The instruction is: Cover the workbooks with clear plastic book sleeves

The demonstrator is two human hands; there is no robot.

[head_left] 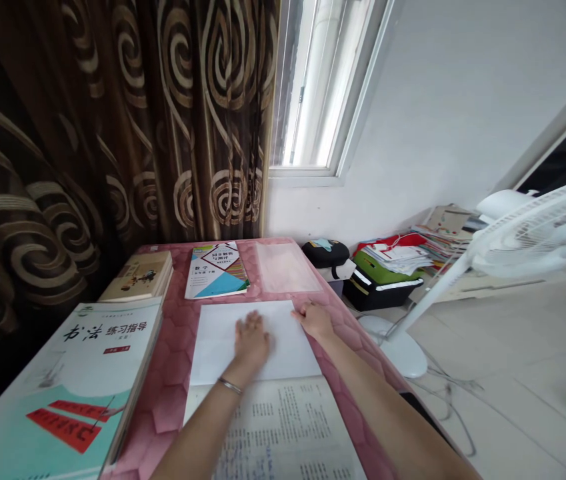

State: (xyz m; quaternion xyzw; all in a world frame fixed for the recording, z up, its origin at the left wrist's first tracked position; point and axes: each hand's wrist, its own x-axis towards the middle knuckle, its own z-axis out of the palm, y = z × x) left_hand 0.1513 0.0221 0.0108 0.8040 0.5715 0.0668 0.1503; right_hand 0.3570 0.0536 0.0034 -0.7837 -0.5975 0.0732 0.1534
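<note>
A blank white sheet point(217, 337) lies on the table at the far side of a printed page point(293, 427) with some blue handwriting. Whether sheet and page belong to one book I cannot tell. My left hand point(253, 340), slightly blurred and wearing a silver bangle, rests on the sheet with its fingers spread. At the sheet's upper right corner, my right hand point(315, 320) has its fingers bent together on the edge. Beyond the sheet lie a math workbook point(215, 270) and a clear plastic book cover point(287, 268).
Thick stacked books, topped by a calligraphy book point(83, 373) and a tan book point(140, 275), stand on the left of the pink quilted tablecloth point(170, 360). A white fan point(403, 350) with cords stands right of the table. Behind it is a black box point(383, 290) of papers.
</note>
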